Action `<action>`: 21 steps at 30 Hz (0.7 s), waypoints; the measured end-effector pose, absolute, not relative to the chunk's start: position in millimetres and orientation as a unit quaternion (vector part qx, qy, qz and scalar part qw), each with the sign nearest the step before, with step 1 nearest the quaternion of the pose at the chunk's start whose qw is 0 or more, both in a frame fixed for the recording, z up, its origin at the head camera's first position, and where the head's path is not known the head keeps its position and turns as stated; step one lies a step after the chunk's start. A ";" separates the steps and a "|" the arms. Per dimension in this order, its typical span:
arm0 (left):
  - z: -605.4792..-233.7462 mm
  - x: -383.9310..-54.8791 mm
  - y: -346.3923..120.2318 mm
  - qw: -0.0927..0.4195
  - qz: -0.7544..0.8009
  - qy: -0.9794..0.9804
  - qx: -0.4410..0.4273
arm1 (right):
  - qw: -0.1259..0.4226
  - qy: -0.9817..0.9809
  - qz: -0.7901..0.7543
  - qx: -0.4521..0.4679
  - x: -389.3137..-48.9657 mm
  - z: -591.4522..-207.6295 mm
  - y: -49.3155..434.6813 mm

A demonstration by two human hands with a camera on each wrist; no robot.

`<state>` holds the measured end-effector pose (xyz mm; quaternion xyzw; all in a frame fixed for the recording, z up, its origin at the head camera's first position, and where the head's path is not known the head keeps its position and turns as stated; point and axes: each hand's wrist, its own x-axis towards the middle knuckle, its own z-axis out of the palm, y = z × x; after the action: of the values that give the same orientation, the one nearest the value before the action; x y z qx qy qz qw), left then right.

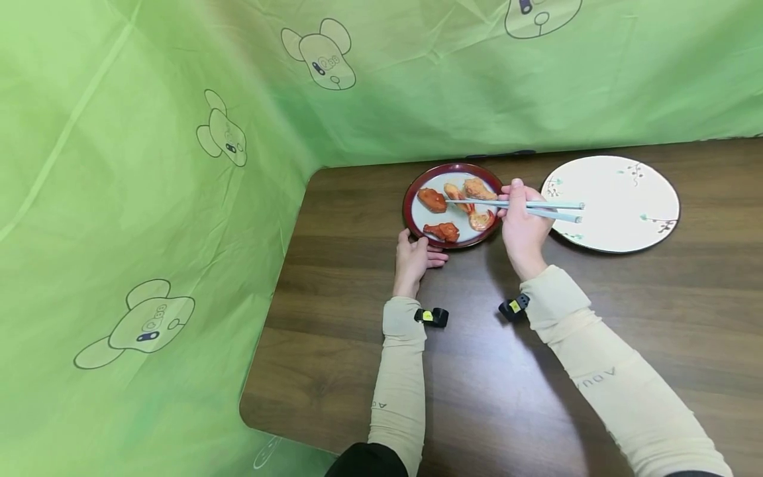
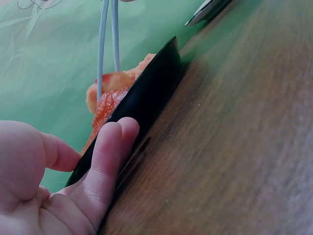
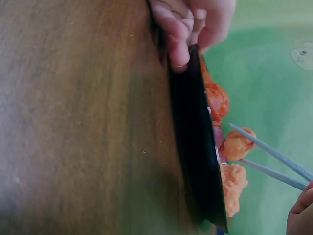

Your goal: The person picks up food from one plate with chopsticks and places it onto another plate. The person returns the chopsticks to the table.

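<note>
My right hand [image 1: 526, 228] holds a pair of light blue chopsticks [image 1: 560, 211] over the red-rimmed plate [image 1: 412, 224]. Their tips lie on either side of a long orange shrimp-like piece [image 3: 238, 143] in the right wrist view. Around it on the plate are a glossy brown chicken piece [image 1: 432, 200], a breaded chunk [image 1: 479, 189] and a reddish piece of chicken [image 1: 442, 231]. At the plate's near left edge, my left hand [image 1: 412, 260] pinches the rim, thumb on top and fingers against the dark underside [image 2: 146, 95].
To the right stands a larger white oval plate [image 1: 620, 205] with a dark edge and sprig patterns. Both plates are on a brown wooden table [image 1: 334, 278]. Green cloth [image 1: 417, 112] with printed animal heads hangs behind and to the left.
</note>
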<state>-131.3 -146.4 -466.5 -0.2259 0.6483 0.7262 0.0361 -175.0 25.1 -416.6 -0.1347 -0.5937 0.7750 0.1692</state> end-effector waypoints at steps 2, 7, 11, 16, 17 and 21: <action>-466.7 -131.3 -146.5 0.037 0.726 0.648 -0.226 | 0.165 -0.604 0.767 -0.136 -175.8 -418.8 23.3; -467.1 -131.1 -146.5 0.039 0.726 0.648 -0.228 | 0.155 -0.628 0.748 -0.145 -177.2 -423.5 18.3; -466.0 -130.2 -146.6 0.038 0.725 0.649 -0.227 | 0.159 -0.667 0.716 -0.133 -177.0 -426.8 15.0; -465.1 -130.1 -146.5 0.035 0.727 0.647 -0.226 | 0.180 -0.695 0.689 -0.093 -174.6 -426.1 12.0; -464.9 -130.3 -146.4 0.035 0.728 0.647 -0.226 | 0.183 -0.697 0.688 -0.087 -174.1 -425.6 11.8; -464.3 -130.9 -145.9 0.036 0.729 0.644 -0.227 | 0.196 -0.714 0.668 -0.067 -174.6 -425.7 13.4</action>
<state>-130.9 -145.9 -464.3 -0.2272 0.6443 0.7293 0.0365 -174.6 13.4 -425.7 -0.0674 -0.7144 0.6684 0.1956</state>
